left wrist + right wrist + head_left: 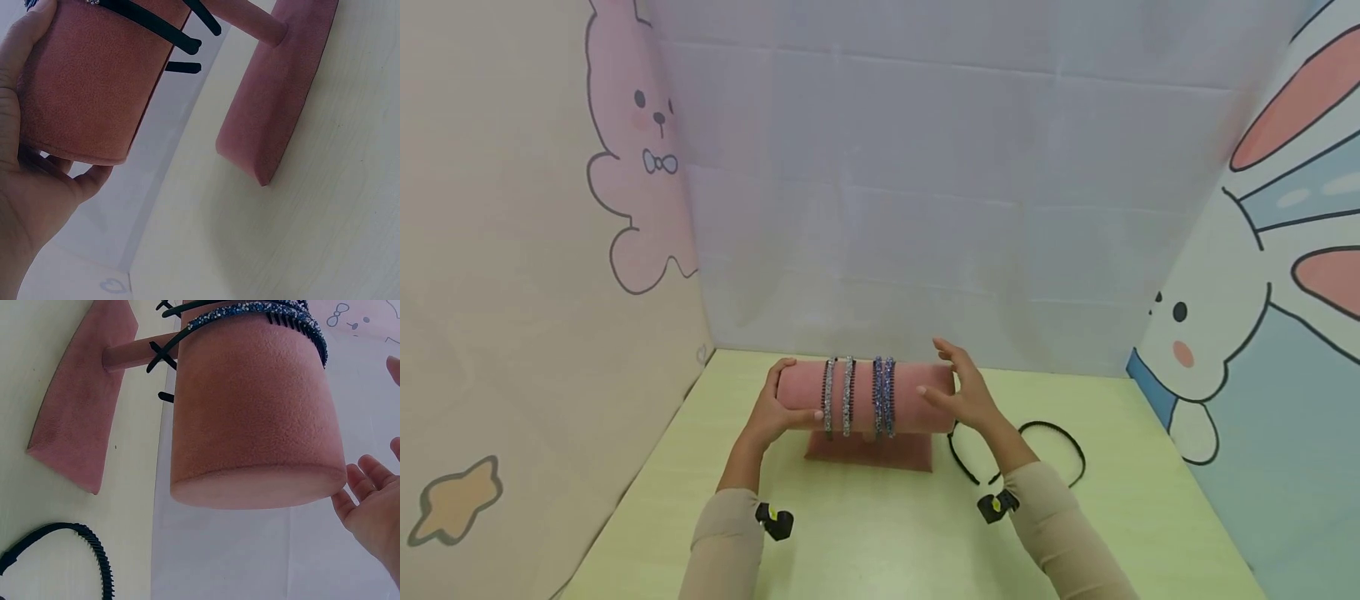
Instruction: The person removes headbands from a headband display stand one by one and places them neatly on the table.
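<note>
A pink velvety headband display roll (pixel 862 398) stands on a post and a flat pink base (pixel 868 452). Around it sit two silvery glitter headbands (pixel 847 400) on the left and two blue glitter headbands (pixel 889 400) nearer the middle. My left hand (pixel 771 417) grips the roll's left end, thumb along the front and fingers behind. At the right end, my right hand (pixel 968 398) has its fingers spread around the roll. In the right wrist view its fingers are beside the roll's edge; whether they touch is hard to tell. Dark headband tips (pixel 184 67) poke out beneath the roll.
Black toothed headbands (pixel 1078 450) lie on the pale table (pixel 880 542) to the right, partly hidden by my right forearm. Behind the table hangs a plain light curtain (pixel 887 208). Cartoon-printed sheets (pixel 512 292) stand at both sides.
</note>
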`<state>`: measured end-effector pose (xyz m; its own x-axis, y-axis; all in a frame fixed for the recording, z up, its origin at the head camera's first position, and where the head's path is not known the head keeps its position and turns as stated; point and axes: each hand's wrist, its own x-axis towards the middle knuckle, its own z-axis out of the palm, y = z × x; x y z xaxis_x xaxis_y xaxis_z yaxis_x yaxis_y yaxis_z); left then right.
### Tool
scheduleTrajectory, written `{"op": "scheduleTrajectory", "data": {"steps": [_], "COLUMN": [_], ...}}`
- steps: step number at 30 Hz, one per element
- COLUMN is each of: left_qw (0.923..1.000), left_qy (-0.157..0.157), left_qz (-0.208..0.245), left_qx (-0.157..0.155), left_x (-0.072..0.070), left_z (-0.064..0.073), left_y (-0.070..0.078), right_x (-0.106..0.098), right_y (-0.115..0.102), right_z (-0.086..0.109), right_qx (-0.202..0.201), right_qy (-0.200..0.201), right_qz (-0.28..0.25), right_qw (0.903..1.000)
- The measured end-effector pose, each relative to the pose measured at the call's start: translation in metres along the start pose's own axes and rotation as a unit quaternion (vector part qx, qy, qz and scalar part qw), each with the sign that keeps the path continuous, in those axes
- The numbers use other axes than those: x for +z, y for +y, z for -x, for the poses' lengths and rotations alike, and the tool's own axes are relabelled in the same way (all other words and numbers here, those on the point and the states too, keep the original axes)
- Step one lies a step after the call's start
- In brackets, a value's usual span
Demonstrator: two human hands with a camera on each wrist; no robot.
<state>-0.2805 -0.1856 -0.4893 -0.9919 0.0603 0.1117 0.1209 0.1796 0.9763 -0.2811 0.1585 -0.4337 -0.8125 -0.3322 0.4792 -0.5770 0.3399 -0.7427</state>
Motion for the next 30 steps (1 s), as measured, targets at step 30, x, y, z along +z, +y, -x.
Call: {"op": "scheduleTrajectory", "data": {"steps": [30], "left_qw": [0.9998], "left_qy": [-0.018], "left_qz": [0.0], "left_qx": [-0.007], "left_x": [0.002], "left_z": [0.011], "left_y": [0.026], "right_x": [0.014], "right_y": [-0.007], "right_z": [-0.041], "right_qx": [0.033], "right_qy": [-0.177], "right_qz": [0.126], "right_qw": [0.9755]}}
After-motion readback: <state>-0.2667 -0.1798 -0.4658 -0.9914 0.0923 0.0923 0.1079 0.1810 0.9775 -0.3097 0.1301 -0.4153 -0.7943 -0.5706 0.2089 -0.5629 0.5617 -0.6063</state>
